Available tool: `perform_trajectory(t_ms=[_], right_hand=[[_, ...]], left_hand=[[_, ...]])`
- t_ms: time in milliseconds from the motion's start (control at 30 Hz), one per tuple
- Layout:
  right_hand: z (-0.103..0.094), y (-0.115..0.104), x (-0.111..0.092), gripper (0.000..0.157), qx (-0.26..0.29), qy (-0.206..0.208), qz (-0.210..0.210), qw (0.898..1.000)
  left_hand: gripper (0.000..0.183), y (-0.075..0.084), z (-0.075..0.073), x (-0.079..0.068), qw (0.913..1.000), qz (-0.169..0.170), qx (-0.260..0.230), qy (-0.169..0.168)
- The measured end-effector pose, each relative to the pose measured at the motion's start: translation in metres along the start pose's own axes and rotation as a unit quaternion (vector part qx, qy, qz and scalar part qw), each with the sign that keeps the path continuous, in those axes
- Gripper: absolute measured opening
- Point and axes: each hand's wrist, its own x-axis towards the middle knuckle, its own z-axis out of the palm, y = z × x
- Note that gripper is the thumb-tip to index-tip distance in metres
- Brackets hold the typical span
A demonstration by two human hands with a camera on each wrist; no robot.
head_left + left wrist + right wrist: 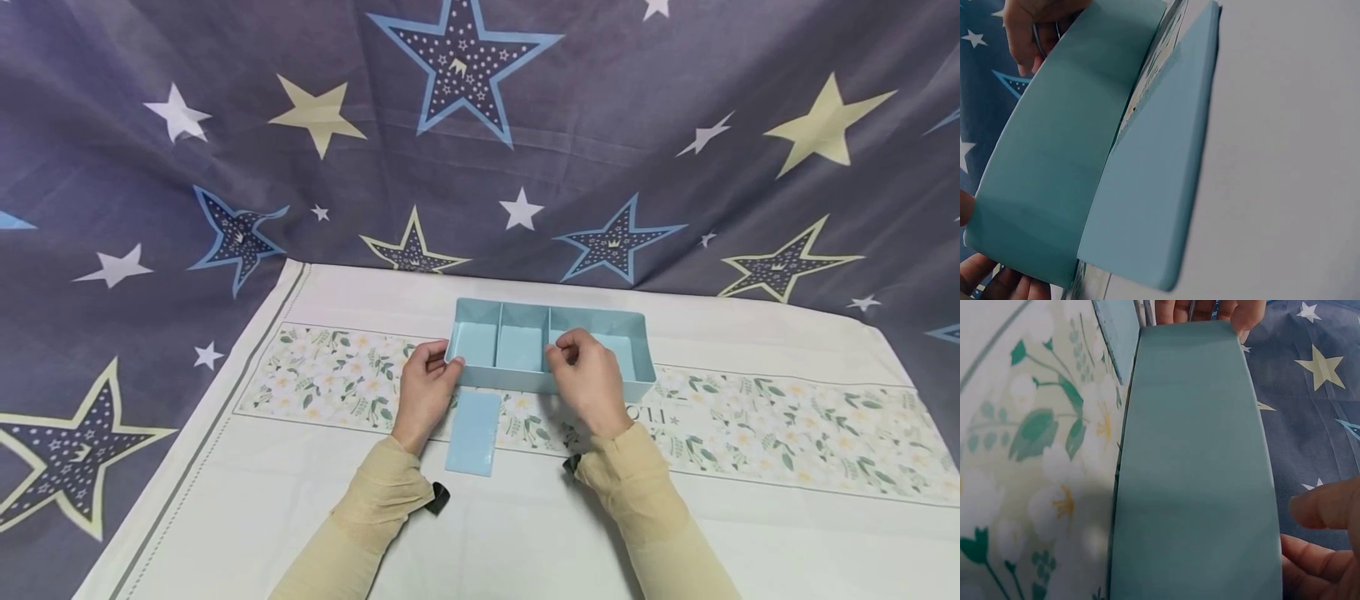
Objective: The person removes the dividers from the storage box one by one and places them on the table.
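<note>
A teal organizer box (502, 381) with three compartments sits on the tablecloth, its long front wall (1066, 137) towards me. My left hand (426, 392) grips its left front corner, thumb at the rim and fingers around the end wall. Over the wide right compartment, my right hand (588, 379) has its thumb and forefinger bent towards each other beside the right divider (550, 329); I cannot tell whether they pinch it. The right wrist view shows that thumb (1322, 506) above the front wall's rim. A light blue rectangular panel (473, 433) lies flat before the box's left part.
The white tablecloth (510, 533) carries a floral printed band (772, 429) running under the box. Behind the table hangs a dark curtain (420, 175) with stars. Small black pieces (438, 498) sit at both sleeve cuffs.
</note>
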Motion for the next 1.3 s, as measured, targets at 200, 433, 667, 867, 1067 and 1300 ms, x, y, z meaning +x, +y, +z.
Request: perform_trajectory(t_ms=[200, 433, 667, 867, 1067, 1300], right_hand=[[0.003, 0.000, 0.004, 0.017, -0.034, 0.006, 0.010, 0.999], [0.007, 0.000, 0.005, 0.020, -0.064, 0.018, 0.017, 0.998], [0.007, -0.002, 0.005, 0.021, -0.083, 0.019, 0.018, 0.996], [0.007, -0.003, 0.007, 0.021, -0.089, 0.022, 0.019, 0.996], [0.008, -0.003, 0.008, 0.023, -0.096, 0.019, 0.021, 0.995], [0.014, -0.001, 0.007, 0.023, -0.107, 0.030, 0.003, 0.994]], left_hand=[[0.037, -0.001, 0.000, 0.000, 1.0000, -0.003, 0.001, 0.003], [0.038, 0.000, -0.001, 0.000, 1.0000, 0.002, 0.005, 0.000], [0.037, -0.001, 0.000, 0.000, 0.9999, 0.005, 0.011, 0.002], [0.038, 0.000, 0.000, 0.000, 1.0000, 0.003, 0.004, 0.000], [0.038, 0.000, 0.000, 0.000, 1.0000, 0.004, -0.001, -0.001], [0.038, 0.001, 0.000, 0.000, 1.0000, -0.003, -0.001, -0.002]])
